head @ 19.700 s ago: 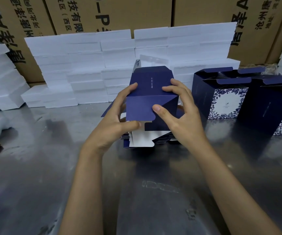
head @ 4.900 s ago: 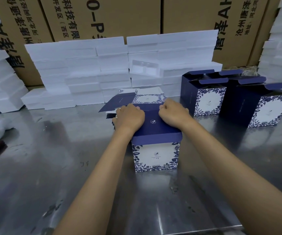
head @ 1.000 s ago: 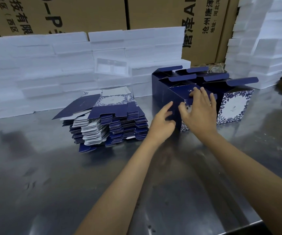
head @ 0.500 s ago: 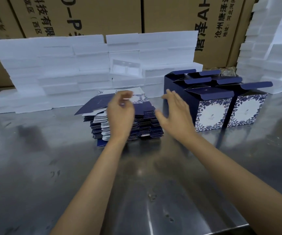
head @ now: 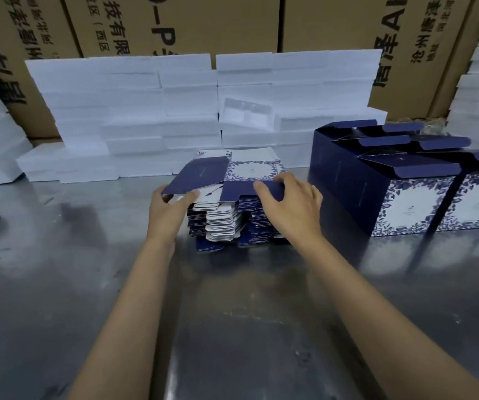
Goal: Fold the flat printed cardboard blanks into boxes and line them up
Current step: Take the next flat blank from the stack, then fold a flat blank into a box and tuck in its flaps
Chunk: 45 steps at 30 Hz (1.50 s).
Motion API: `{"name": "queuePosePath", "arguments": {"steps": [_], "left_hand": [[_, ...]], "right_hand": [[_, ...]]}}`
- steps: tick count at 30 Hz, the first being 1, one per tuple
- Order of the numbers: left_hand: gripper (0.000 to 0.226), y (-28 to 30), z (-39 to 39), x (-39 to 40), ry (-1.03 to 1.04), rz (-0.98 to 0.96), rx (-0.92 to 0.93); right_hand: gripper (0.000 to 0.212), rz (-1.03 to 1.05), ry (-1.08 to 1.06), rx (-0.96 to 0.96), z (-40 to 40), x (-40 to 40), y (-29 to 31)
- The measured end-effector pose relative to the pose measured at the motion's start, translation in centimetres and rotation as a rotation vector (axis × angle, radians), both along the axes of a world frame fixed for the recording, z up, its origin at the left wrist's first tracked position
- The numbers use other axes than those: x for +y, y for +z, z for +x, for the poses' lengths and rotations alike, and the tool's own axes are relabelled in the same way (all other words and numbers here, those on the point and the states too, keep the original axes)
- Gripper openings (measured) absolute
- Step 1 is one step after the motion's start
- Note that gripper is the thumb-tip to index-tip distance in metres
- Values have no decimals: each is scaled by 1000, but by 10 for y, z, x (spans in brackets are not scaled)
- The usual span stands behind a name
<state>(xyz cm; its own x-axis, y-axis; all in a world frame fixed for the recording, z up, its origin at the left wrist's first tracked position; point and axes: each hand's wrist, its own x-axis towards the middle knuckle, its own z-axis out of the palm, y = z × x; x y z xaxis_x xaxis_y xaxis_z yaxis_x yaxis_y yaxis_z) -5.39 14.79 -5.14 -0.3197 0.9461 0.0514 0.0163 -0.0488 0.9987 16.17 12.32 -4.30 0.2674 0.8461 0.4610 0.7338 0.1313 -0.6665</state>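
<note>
**Both hands on the top blank of the stack**

Head view: A stack of flat blanks (head: 226,217) sits on the steel desk (head: 232,327), and everything else is placed from it. The top blank (head: 232,177), dark blue with a white panel framed in blue leaves, lies on the stack with its near edge raised a little. The left hand (head: 169,212) is at the stack's left near corner, its thumb on the blank's blue flap and the rest of its fingers hidden underneath, so it appears to pinch that edge. The right hand (head: 290,209) is at the stack's right near side, thumb on top of the blue flap and fingers curled over the blank's right edge, gripping it.

Right of the stack, near but apart from it, stand the folded boxes (head: 399,183) in a tight group, lids open, leaf-printed faces toward the camera. Behind the stack rises a wall of white foam blocks (head: 151,111), and behind those stand brown cartons (head: 203,21) with black printing.
</note>
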Motion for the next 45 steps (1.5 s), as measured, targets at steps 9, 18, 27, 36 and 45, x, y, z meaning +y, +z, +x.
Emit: {"name": "queuePosePath", "arguments": {"steps": [9, 18, 27, 36, 45], "left_hand": [[77, 15, 12, -12, 2, 261, 134], [82, 28, 43, -43, -92, 541, 153], [79, 18, 70, -56, -245, 650, 548], [62, 11, 74, -56, -445, 589, 977], [35, 31, 35, -37, -138, 334, 200]], "right_hand": [[22, 118, -10, 264, -8, -3, -5], [31, 67, 45, 601, 7, -19, 8], [58, 46, 200, 981, 55, -24, 20], [15, -221, 325, 1325, 80, -33, 15], [22, -196, 417, 1344, 93, -22, 1]]}}
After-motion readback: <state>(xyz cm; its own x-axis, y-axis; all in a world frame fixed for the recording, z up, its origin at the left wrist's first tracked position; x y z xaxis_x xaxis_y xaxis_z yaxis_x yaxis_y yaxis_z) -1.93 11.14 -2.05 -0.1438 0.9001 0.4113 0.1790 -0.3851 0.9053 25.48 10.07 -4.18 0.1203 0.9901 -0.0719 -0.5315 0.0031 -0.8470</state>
